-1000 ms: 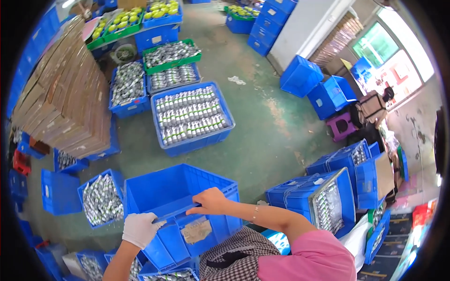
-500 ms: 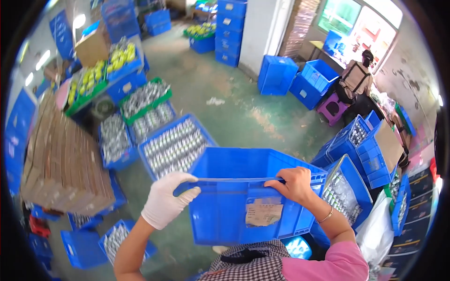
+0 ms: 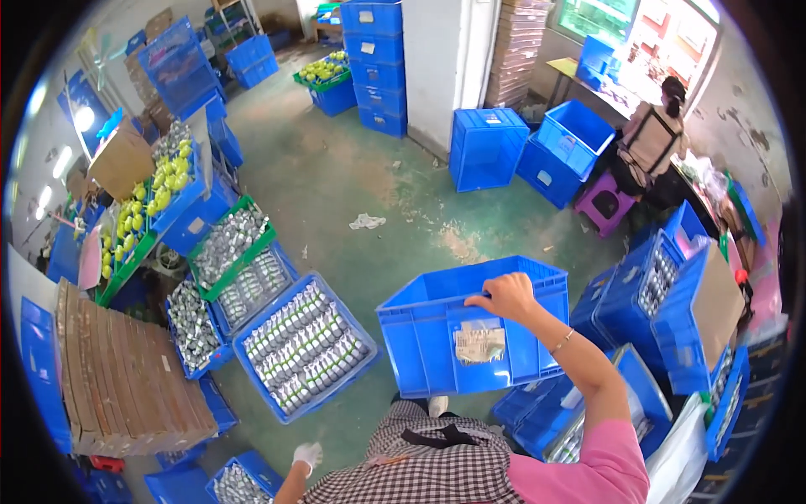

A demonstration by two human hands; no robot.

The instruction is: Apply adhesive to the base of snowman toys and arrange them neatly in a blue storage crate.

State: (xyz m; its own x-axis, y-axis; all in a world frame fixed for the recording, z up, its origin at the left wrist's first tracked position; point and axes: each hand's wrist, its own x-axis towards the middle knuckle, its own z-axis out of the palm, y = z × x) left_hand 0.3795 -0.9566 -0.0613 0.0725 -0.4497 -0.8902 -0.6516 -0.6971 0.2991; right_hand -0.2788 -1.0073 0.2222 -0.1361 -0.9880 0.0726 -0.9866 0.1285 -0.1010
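Observation:
My right hand (image 3: 506, 296) grips the near rim of a big empty blue plastic crate (image 3: 437, 336), holding it up in front of my checked apron. A clear pouch with a paper label (image 3: 478, 343) is stuck on the crate's near wall. My left hand (image 3: 308, 456), in a white glove, hangs low at my left side, away from the crate, and holds nothing that I can see. Just left of the held crate lies a blue crate full of small silver bottles (image 3: 302, 344) on the green floor.
More bottle-filled crates (image 3: 231, 252) and green-yellow items (image 3: 155, 202) line the left. A stack of flat cardboard (image 3: 126, 382) lies at lower left. Blue crates (image 3: 672, 294) crowd my right, stacked crates (image 3: 374, 59) stand at the back. Another person (image 3: 651, 139) sits at the far right.
My gloved left hand has let go of the crate's rim and dropped to my side. The right hand alone now holds the crate, which has swung to the right as my view lifted.

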